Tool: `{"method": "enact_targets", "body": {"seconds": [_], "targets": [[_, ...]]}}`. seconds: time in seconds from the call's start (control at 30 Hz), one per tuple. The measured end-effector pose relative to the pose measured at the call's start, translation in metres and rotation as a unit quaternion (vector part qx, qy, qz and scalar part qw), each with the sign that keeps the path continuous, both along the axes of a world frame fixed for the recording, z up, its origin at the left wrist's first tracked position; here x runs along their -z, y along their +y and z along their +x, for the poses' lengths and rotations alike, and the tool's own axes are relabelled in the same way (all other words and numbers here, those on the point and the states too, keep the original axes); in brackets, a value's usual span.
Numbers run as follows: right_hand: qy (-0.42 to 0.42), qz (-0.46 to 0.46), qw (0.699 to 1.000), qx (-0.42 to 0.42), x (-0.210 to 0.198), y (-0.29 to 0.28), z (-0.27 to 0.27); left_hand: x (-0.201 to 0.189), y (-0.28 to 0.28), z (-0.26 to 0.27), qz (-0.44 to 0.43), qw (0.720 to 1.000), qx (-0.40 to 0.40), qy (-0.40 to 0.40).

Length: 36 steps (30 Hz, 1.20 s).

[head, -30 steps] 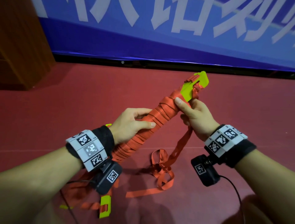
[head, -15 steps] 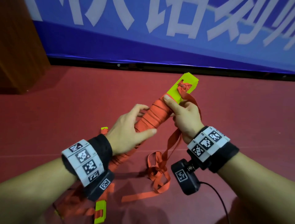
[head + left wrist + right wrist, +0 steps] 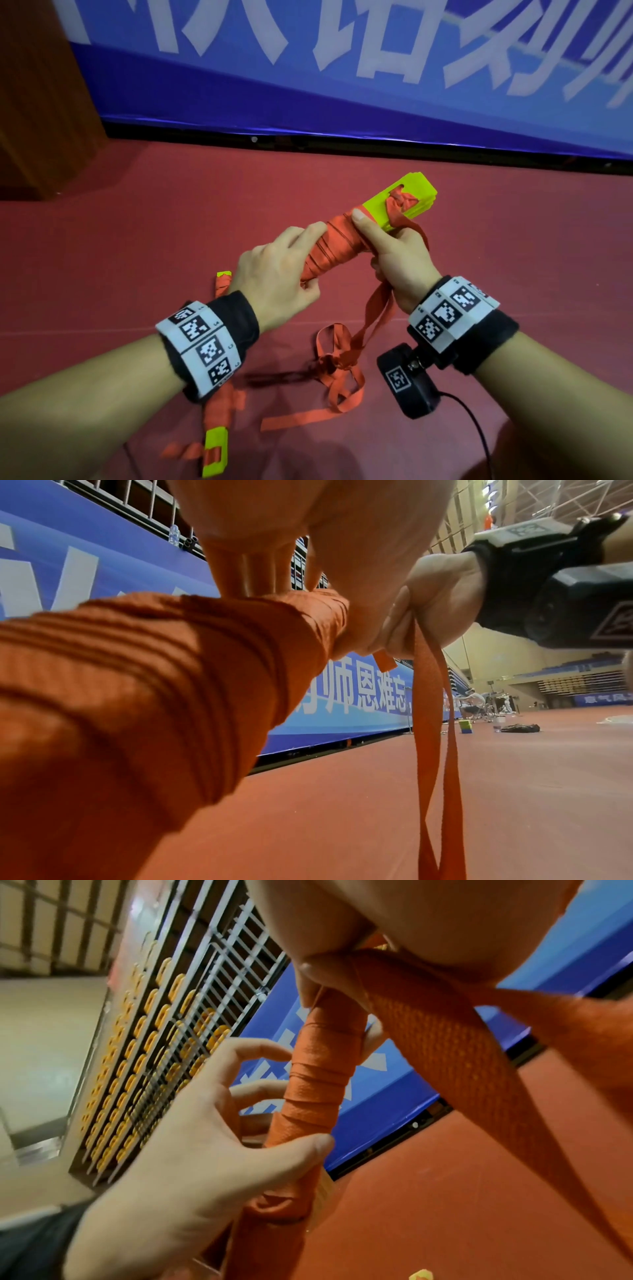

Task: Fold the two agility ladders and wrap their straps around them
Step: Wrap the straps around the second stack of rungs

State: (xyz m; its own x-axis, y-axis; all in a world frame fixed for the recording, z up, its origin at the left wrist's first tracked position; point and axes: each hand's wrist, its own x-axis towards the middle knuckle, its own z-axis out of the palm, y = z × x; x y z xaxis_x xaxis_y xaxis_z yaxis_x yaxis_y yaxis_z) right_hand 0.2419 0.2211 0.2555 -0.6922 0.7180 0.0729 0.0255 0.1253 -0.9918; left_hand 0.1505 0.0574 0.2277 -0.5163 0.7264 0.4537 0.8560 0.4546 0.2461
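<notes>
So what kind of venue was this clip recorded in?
Most likely an indoor sports arena: a red sports floor, a long blue banner with white lettering along its edge, and tiered spectator seating under a steel truss roof in the left wrist view.

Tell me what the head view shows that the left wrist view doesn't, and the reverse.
Head only: the bundle's yellow-green rung ends, the slack strap heaped on the floor, and a second ladder lying below the left wrist. Left wrist only: distant bleachers and people across the hall. Both: the wrapped bundle, gripped by the left hand, and the right hand holding the strap's free run.
</notes>
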Motion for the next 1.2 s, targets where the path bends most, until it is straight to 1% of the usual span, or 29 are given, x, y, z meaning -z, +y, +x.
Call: {"method": "enact_targets", "body": {"seconds": [0.17, 0.3, 0.5, 0.6, 0.67, 0.8, 0.93, 1.03, 1.1, 1.2], "targets": [[0.006, 0.069, 0.998, -0.012, -0.002, 0.004, 0.003, -0.004, 0.001, -0.002, 0.042, 0.999, 0.007, -0.026], [0.003, 0.105, 0.994, -0.024, -0.002, 0.005, 0.005, -0.005, -0.001, -0.002, 0.079, 0.992, 0.023, -0.1], [-0.009, 0.132, 0.989, -0.064, 0.0, 0.005, 0.003, -0.001, -0.004, -0.013, 0.148, 0.957, 0.043, -0.247], [-0.023, 0.15, 0.985, -0.075, -0.001, 0.004, 0.004, -0.002, -0.004, -0.016, 0.166, 0.939, 0.051, -0.298], [-0.017, 0.164, 0.983, -0.083, -0.001, 0.005, 0.004, -0.003, -0.004, -0.017, 0.171, 0.931, 0.054, -0.318], [0.006, 0.161, 0.983, -0.091, -0.001, 0.006, 0.002, -0.005, -0.006, -0.015, 0.185, 0.911, 0.06, -0.363], [0.003, 0.161, 0.982, -0.099, 0.0, 0.007, 0.0, -0.006, -0.006, -0.013, 0.19, 0.896, 0.072, -0.395], [-0.01, 0.111, 0.986, -0.127, 0.003, 0.006, -0.003, -0.007, -0.006, -0.012, 0.184, 0.879, 0.093, -0.429], [-0.002, 0.084, 0.985, -0.154, 0.004, 0.003, -0.005, -0.008, -0.006, -0.012, 0.17, 0.864, 0.114, -0.46], [0.021, 0.066, 0.986, -0.152, 0.009, -0.003, -0.008, -0.007, -0.006, -0.013, 0.159, 0.85, 0.121, -0.487]]}}
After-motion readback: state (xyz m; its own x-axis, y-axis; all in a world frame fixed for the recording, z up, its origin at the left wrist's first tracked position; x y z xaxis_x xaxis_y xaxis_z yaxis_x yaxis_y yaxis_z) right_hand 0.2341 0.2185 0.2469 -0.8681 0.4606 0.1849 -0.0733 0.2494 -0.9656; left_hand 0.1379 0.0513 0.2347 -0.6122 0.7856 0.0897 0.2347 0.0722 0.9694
